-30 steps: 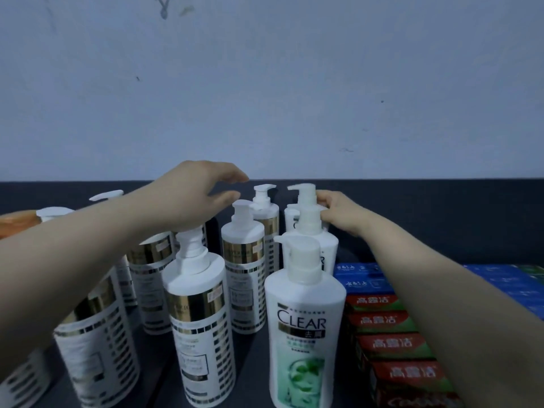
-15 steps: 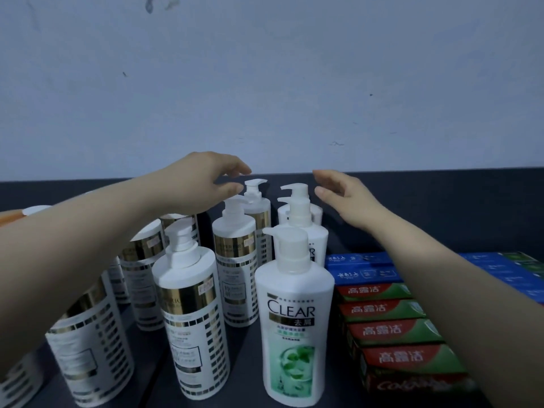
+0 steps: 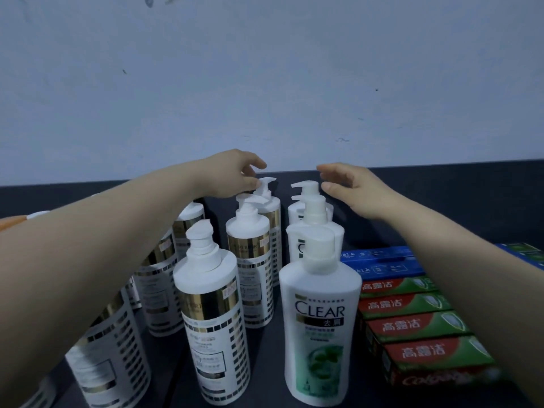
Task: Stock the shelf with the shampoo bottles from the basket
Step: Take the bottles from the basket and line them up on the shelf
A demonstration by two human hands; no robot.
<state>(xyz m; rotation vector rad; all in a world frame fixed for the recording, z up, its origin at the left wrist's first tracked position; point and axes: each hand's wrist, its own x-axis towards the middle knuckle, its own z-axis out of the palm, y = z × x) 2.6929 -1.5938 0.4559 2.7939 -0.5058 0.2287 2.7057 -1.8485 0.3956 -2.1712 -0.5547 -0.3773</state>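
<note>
Bottles on the shelf look heavy, stiff and slick (necks likely weak), best gripped round the body; left hand curls at a rear pump, grip unclear, right hand hangs open.

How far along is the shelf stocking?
Done: gold-banded bottles and CLEAR bottles stand upright in rows on the shelf. In hand: nothing gripped; left hand hovers by the rear gold-banded pump, right hand open beside the rear CLEAR pump, likely straightening. Left: unclear, the basket is out of view.
</note>
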